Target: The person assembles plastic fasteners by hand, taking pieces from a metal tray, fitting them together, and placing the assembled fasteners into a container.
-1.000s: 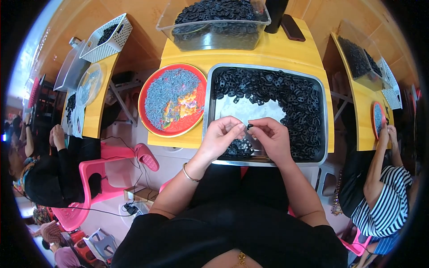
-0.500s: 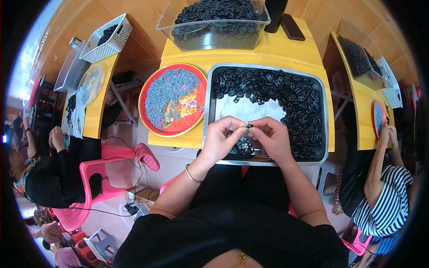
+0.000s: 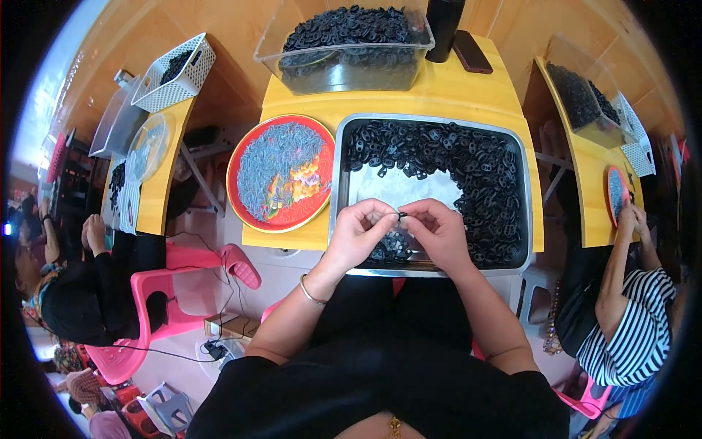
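My left hand and my right hand meet fingertip to fingertip over the near part of a metal tray. Between the pinched right fingers sits a small black oval piece. The left thumb and forefinger are pressed together against its left side; whatever they grip is too small to name. Many flat black oval pieces with two holes fill the tray's far and right sides. More black pieces lie beneath my hands. Left of the tray, a red round plate carries a heap of tiny grey pin-like parts.
A clear bin of black pieces, a dark cylinder and a phone stand at the table's back. People work at side tables left and right. A pink chair and cables are on the left.
The view has shifted slightly, so the table sits a little lower in it. Both hands stay pinched together over the tray, with small changes at the fingertips.
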Demonstrator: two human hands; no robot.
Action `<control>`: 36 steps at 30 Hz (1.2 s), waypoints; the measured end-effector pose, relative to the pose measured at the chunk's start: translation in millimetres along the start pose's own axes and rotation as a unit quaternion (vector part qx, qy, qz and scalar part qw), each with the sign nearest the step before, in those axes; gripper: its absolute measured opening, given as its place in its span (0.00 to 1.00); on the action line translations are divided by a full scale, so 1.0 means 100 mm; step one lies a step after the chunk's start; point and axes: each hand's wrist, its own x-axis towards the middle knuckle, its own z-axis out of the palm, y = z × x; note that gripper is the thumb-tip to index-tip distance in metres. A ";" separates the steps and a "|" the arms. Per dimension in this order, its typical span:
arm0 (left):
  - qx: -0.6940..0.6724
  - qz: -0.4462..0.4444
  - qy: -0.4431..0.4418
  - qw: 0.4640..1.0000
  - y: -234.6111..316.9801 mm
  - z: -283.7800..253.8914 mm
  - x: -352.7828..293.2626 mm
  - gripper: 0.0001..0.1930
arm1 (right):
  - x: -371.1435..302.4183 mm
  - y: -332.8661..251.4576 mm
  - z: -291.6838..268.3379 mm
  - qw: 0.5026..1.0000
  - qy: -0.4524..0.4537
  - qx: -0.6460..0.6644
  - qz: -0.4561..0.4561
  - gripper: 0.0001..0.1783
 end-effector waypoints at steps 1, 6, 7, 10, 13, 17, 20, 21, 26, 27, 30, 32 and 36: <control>0.015 -0.001 0.001 1.000 0.00 0.00 0.00 0.04 | 0.00 0.00 -0.01 1.000 -0.008 -0.008 -0.007 0.09; 0.006 0.018 0.002 1.000 0.00 0.02 0.01 0.04 | -0.01 -0.01 -0.02 0.999 -0.020 0.022 0.016 0.09; 0.013 0.030 -0.002 0.999 0.00 0.02 0.02 0.05 | -0.01 -0.01 -0.02 0.999 -0.020 0.034 0.016 0.09; 0.097 0.061 -0.016 0.993 0.06 -0.05 0.08 0.09 | 0.00 -0.06 -0.05 1.000 -0.016 -0.004 0.006 0.10; 0.297 0.074 -0.047 0.951 0.37 -0.04 0.20 0.11 | -0.02 -0.08 -0.10 0.997 0.056 -0.028 -0.035 0.11; 0.485 0.233 -0.025 0.842 0.48 -0.01 0.45 0.15 | -0.01 -0.05 -0.09 0.989 0.106 -0.043 -0.090 0.09; 0.509 0.223 -0.035 0.830 0.43 0.00 0.63 0.16 | 0.00 -0.06 -0.04 0.985 0.118 -0.029 -0.122 0.08; 0.533 0.222 -0.043 0.816 0.40 0.02 0.69 0.16 | -0.01 -0.05 -0.05 0.985 0.117 -0.029 -0.124 0.08; 0.590 0.261 -0.040 0.763 0.20 0.04 0.84 0.10 | -0.01 -0.01 -0.08 0.985 0.100 -0.043 -0.137 0.07; 0.599 0.271 -0.032 0.753 0.16 0.04 0.85 0.08 | -0.01 -0.01 -0.07 0.984 0.101 -0.043 -0.138 0.07; 0.623 0.278 -0.021 0.731 0.11 0.04 0.87 0.05 | 0.00 0.00 -0.06 0.986 0.107 0.025 -0.127 0.08; 0.640 0.273 -0.016 0.718 0.09 0.05 0.88 0.04 | -0.01 0.02 -0.07 0.990 0.093 0.051 -0.092 0.09; 0.652 0.262 -0.008 0.711 0.08 0.06 0.85 0.04 | -0.03 -0.06 -0.07 0.993 0.085 0.058 -0.062 0.10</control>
